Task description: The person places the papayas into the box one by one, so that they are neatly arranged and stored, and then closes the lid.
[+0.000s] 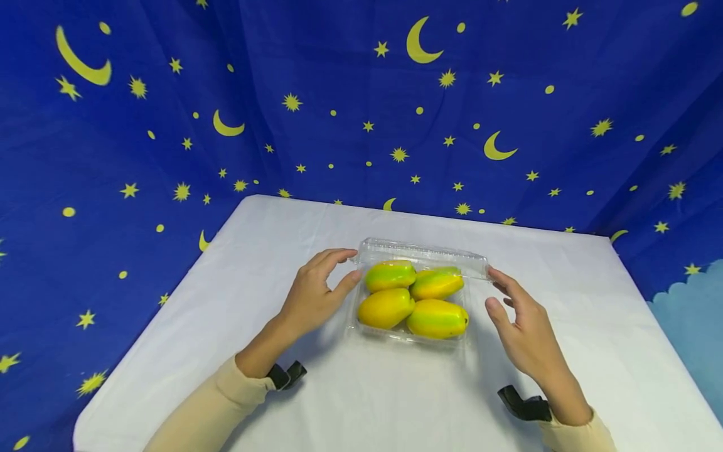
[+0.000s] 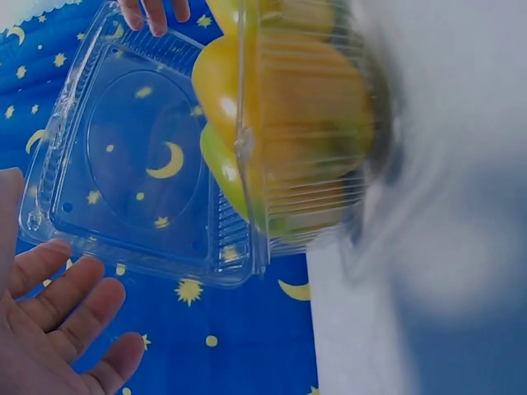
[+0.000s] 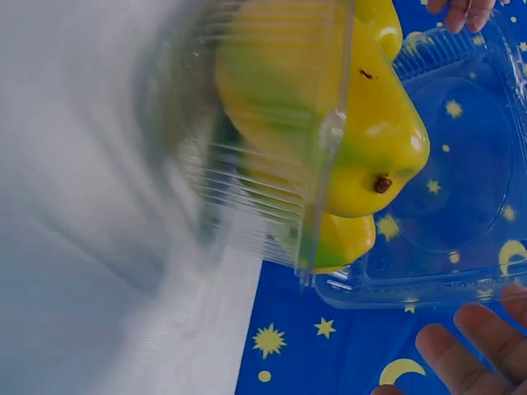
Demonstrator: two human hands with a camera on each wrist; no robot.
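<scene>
A clear plastic clamshell box (image 1: 403,339) stands on the table, holding several glossy yellow-green mangoes (image 1: 437,319). Its hinged lid (image 1: 423,252) is raised at the far side, tilted up from the base. My left hand (image 1: 313,294) is at the lid's left end, fingers extended and thumb apart from them. On the opposite end, my right hand (image 1: 525,329) has its fingertips against the lid's right corner, with the thumb spread away. Both wrist views show the see-through lid (image 2: 123,164) between the two hands, and loosely extended fingers (image 3: 486,337) at its edge.
A white-covered table (image 1: 350,402) carries the box. Behind it and to both sides hangs a blue cloth (image 1: 339,75) with yellow moons and stars. Black straps (image 1: 287,375) sit around both wrists by the beige sleeves.
</scene>
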